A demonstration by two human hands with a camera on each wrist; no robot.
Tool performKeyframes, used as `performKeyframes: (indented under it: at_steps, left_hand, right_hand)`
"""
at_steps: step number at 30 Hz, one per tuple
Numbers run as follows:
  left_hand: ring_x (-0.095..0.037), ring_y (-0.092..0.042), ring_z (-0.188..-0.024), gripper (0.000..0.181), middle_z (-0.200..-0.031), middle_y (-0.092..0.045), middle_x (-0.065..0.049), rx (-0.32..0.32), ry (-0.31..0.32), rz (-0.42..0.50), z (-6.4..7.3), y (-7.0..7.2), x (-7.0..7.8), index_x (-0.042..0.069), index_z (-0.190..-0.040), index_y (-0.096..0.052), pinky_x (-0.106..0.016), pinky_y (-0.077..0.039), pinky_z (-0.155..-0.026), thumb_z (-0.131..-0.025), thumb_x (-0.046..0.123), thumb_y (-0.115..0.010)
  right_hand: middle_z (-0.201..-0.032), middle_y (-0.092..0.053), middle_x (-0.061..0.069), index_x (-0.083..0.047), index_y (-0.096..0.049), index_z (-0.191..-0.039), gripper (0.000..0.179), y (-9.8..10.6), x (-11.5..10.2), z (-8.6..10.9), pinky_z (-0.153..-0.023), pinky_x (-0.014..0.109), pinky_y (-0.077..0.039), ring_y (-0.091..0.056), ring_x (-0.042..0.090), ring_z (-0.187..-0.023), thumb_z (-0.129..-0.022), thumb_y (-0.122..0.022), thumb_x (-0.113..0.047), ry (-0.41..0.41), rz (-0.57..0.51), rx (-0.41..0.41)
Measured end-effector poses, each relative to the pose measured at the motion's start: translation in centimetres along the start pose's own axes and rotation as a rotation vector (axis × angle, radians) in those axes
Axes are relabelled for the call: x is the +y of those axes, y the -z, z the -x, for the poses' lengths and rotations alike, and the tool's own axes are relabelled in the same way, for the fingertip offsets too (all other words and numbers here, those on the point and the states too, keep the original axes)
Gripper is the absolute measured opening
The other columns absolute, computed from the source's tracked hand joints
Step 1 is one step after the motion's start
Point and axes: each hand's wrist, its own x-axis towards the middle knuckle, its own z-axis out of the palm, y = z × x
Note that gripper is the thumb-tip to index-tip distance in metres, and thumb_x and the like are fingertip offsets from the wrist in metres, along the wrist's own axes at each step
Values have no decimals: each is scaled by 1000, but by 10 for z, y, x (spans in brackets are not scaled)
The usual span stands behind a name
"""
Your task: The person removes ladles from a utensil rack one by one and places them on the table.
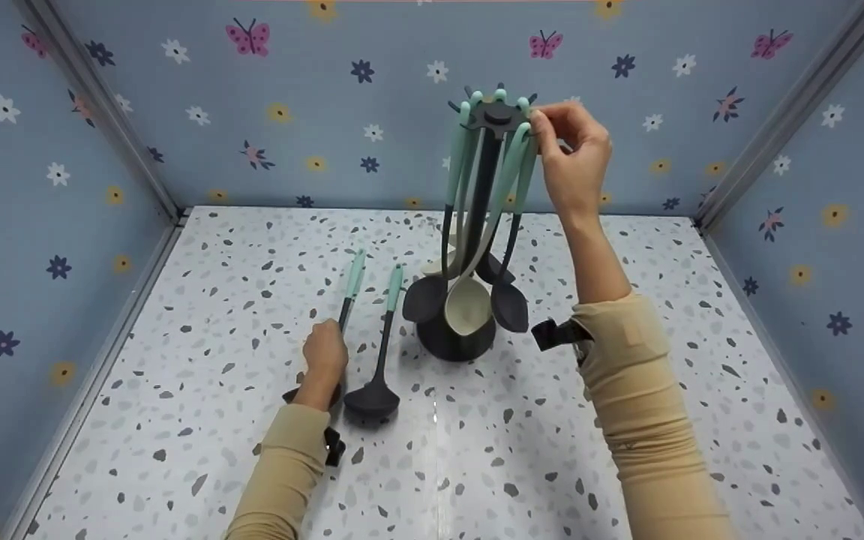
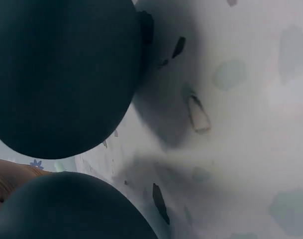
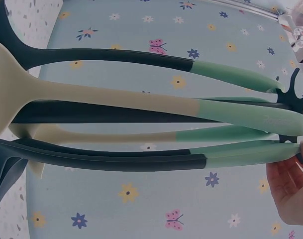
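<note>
A black stand (image 1: 456, 341) holds several hanging kitchen utensils with mint handles. My right hand (image 1: 573, 154) pinches the top of a mint handle at the hook ring; below it hangs a dark spoon-like head (image 1: 510, 306). Closer to me hangs a beige spoon (image 1: 469, 306). In the right wrist view, my fingers (image 3: 285, 186) touch the handle end beside the hooks. My left hand (image 1: 325, 354) grips the dark shaft of a mint-handled utensil (image 1: 355, 277) lying on the table, its head mostly hidden under the wrist. Right of it lies a dark ladle (image 1: 373, 401).
The speckled white table (image 1: 552, 465) is enclosed by blue walls (image 1: 372, 67) patterned with flowers and butterflies. Metal rails run along the corners. Another dark head (image 1: 424, 298) hangs on the stand's left side. Two large dark rounded heads (image 2: 61, 74) fill the left wrist view's left part.
</note>
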Motion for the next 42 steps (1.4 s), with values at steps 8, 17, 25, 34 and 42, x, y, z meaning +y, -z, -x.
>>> performKeyframes:
  at_steps: [8,17,25,34,42]
  left_hand:
    - [-34,-60,-70,18,-79,-60,-24,-37,2,-52,-2,-6,0,-8,-81,-58,-43,-46,-59,-87,0,-44]
    - [-34,-61,-71,15,-79,-61,-25,-61,13,-78,-6,-11,3,-8,-82,-60,-42,-48,-59,-86,-2,-47]
    - [-32,-61,-75,16,-83,-61,-25,-108,35,-96,-7,-13,4,-9,-87,-60,-41,-48,-63,-86,-2,-46]
    - [-36,-60,-77,13,-85,-60,-26,-128,33,-113,-8,-8,5,-10,-89,-59,-44,-48,-63,-84,-5,-49]
    - [-35,-60,-74,14,-81,-59,-24,-39,20,-44,-3,1,14,-10,-87,-60,-45,-47,-61,-84,3,-54]
  right_hand:
    - [-75,-57,6,3,-64,-81,7,0,0,1,-59,22,-42,-49,14,-65,-83,-59,-1,2,-4,1]
    - [-77,-58,6,1,-65,-81,7,0,1,2,-61,21,-43,-50,14,-67,-84,-59,-2,12,16,-3]
    - [-77,-58,6,0,-65,-81,7,1,0,2,-62,22,-43,-50,15,-68,-84,-59,-2,-13,11,-6]
    - [-77,-58,5,0,-65,-81,8,1,-1,1,-61,21,-42,-50,15,-69,-84,-58,-2,13,36,-3]
    - [-75,-58,6,1,-64,-80,7,0,0,1,-59,21,-42,-50,14,-66,-84,-58,-1,7,16,-1]
